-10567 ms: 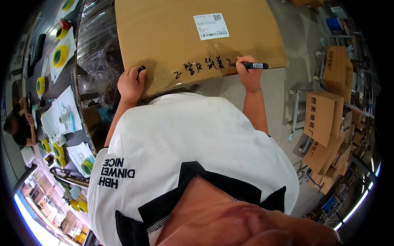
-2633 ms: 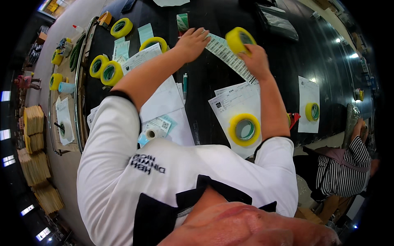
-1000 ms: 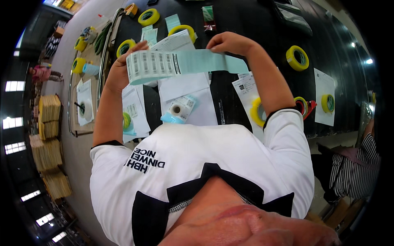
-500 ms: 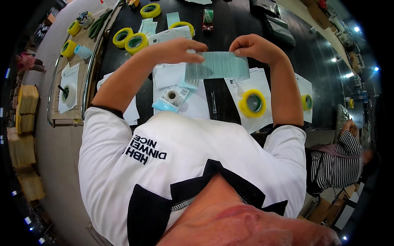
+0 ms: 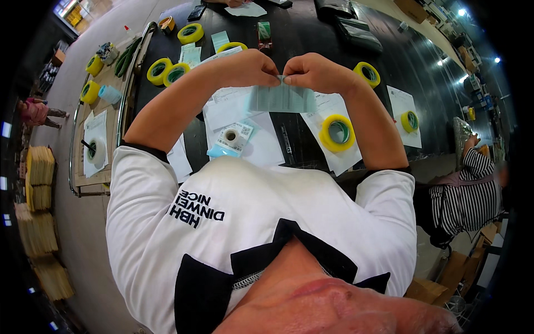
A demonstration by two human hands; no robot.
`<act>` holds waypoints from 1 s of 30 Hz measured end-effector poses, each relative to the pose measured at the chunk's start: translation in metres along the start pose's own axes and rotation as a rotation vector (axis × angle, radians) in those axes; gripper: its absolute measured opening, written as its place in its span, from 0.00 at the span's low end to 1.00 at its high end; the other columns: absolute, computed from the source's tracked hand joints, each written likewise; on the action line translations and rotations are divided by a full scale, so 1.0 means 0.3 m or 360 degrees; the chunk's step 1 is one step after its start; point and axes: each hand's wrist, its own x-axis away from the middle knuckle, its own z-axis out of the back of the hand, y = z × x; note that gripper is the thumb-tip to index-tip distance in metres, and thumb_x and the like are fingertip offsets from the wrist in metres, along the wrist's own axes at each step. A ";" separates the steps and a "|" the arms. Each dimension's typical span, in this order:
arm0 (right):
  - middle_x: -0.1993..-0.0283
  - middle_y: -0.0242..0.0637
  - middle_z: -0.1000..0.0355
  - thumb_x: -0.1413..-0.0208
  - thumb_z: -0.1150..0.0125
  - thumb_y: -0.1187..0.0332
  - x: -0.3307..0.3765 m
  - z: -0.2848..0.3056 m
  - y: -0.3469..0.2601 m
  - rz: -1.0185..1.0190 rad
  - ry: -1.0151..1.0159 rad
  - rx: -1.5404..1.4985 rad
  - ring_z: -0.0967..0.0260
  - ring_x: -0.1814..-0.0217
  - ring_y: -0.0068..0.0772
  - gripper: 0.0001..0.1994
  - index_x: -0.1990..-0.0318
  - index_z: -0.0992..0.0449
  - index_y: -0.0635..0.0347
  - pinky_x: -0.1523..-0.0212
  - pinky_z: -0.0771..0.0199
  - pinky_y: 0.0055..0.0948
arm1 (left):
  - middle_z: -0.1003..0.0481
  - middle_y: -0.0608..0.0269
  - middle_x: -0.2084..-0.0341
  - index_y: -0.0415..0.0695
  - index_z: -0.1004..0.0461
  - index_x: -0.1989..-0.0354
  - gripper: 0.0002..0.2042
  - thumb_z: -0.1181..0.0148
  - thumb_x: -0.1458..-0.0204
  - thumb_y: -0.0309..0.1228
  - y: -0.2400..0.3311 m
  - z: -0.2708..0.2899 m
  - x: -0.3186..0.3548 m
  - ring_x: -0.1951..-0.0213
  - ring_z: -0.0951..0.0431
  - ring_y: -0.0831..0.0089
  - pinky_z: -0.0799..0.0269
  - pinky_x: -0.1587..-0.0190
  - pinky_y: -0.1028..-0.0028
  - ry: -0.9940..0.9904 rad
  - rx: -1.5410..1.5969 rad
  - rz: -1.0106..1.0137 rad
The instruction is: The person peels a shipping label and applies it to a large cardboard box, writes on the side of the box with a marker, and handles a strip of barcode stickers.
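Observation:
Both of my hands meet over the table at the upper edge of a pale green, translucent strip (image 5: 282,101), which looks like a short band of labels or film hanging down. My left hand (image 5: 250,67) pinches that edge near its middle with thumb and fingertips. Right beside it, almost touching, my right hand (image 5: 316,72) pinches the same edge. Below the strip lie white papers (image 5: 264,139) and a small white label roll (image 5: 230,136) on a light blue piece. A yellow tape roll (image 5: 337,133) rests on a printed sheet, with a dark pen (image 5: 287,140) to its left.
More yellow tape rolls (image 5: 191,33) lie at the far left and right. A red tape dispenser (image 5: 265,36) and black packets (image 5: 357,34) are farther back. At left stands a metal-railed cart (image 5: 83,167); at right, a person in stripes (image 5: 473,195).
My right hand has moved left along the strip's upper edge until it is beside my left hand. The left fingers, stretched out before, now pinch the strip. The view has shifted slightly.

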 end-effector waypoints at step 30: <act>0.70 0.37 0.24 0.45 0.42 0.65 0.067 -0.050 0.001 0.0159 0.0506 0.0194 0.28 0.70 0.35 0.08 0.64 0.21 0.58 0.69 0.30 0.28 | 0.25 0.70 0.73 0.40 0.21 0.64 0.11 0.38 0.48 0.36 -0.099 -0.046 -0.016 0.68 0.30 0.84 0.36 0.62 0.81 -0.0068 0.1038 -0.0079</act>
